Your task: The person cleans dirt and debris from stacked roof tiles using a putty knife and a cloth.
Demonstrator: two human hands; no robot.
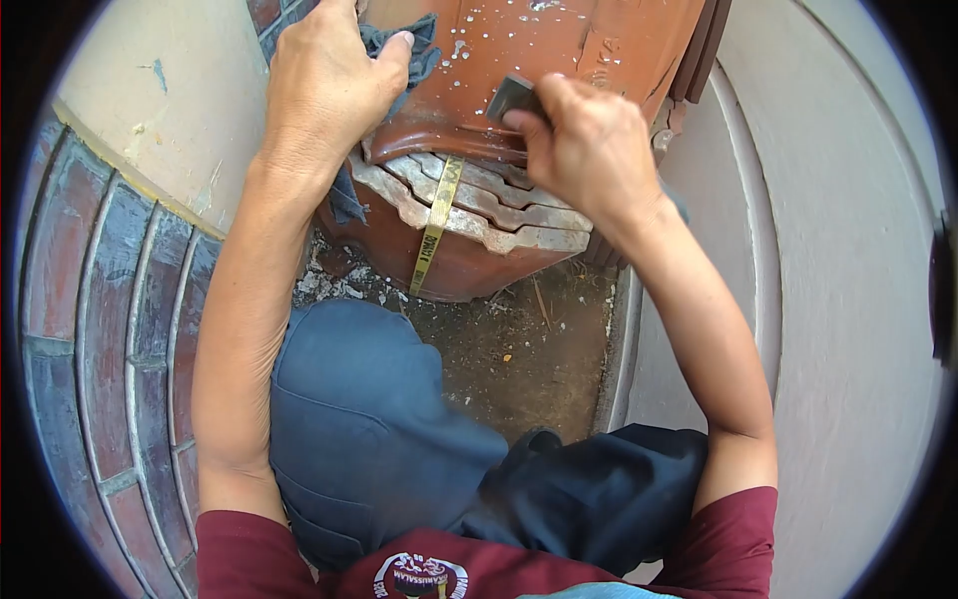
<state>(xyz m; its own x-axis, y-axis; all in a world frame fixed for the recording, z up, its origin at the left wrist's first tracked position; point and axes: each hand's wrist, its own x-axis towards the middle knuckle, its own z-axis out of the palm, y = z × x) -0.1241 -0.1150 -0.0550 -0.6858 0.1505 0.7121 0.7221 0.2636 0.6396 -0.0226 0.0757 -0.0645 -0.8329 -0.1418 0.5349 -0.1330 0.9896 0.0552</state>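
Note:
At the upper left, my left hand (329,85) is closed around a dark grey-blue cloth (420,50), beside the left edge of an orange-brown roof tile (479,50) dotted with white specks. My right hand (599,145) grips a flat dark scraper-like tool (512,97), its blade over the tile's lower part. That tile lies on a stack of tiles (539,228) with rough pale edges. A yellow strap with black print (439,220) runs down the front of the stack.
A brick wall (110,299) and a cream surface (160,110) are on the left. On the right stands a pale grey panel (848,329). White flakes lie on the dirty floor (529,349) by the stack, near my bent knees.

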